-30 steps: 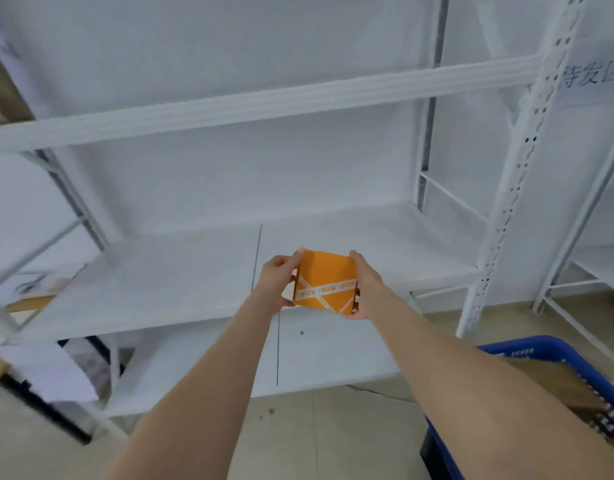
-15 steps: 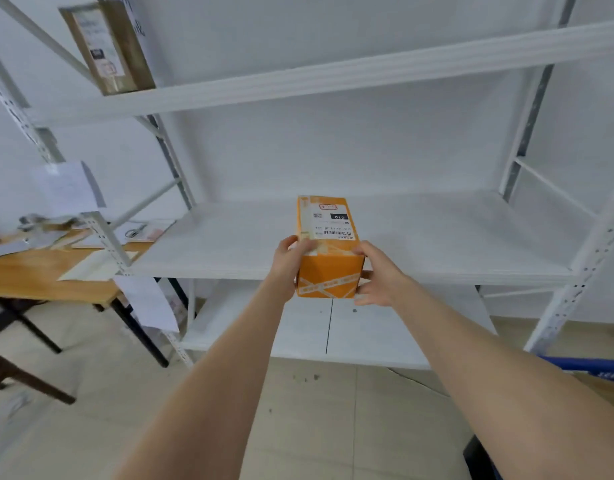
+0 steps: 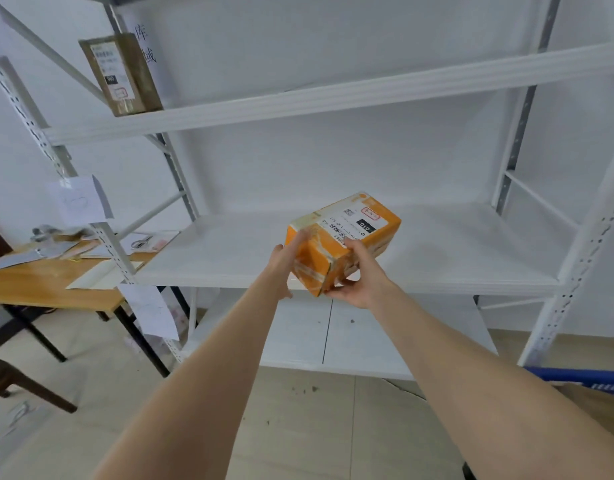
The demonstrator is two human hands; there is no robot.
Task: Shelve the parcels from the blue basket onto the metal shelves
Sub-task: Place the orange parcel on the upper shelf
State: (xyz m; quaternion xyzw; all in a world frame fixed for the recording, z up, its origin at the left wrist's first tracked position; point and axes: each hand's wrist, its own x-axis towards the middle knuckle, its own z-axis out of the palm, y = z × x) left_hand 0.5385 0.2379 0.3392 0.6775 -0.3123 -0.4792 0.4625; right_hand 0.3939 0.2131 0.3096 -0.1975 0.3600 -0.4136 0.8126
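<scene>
I hold the orange parcel [image 3: 343,240] in both hands over the front edge of the middle shelf [image 3: 229,251]. It is tilted, its near corner dipping below that edge and its labelled white top facing up and away from me. I cannot tell whether any part of it touches the shelf board. My left hand [image 3: 284,261] lies against the parcel's left end with the fingers stretched out flat along the taped face, pressing rather than curling. It is a little blurred. My right hand [image 3: 362,275] grips the near right corner, thumb underneath and fingers wrapped over the top edge beside the label. Above the middle shelf, on the upper shelf [image 3: 333,98], a brown parcel [image 3: 120,74] stands upright at the far left end, leaning back. Below the middle shelf runs the lower shelf [image 3: 367,341], near the floor. Left of the middle shelf a wooden surface [image 3: 38,285] carries scattered papers. Low to the right of the middle shelf, past my right forearm, the rim of the blue basket [image 3: 575,375] shows.
</scene>
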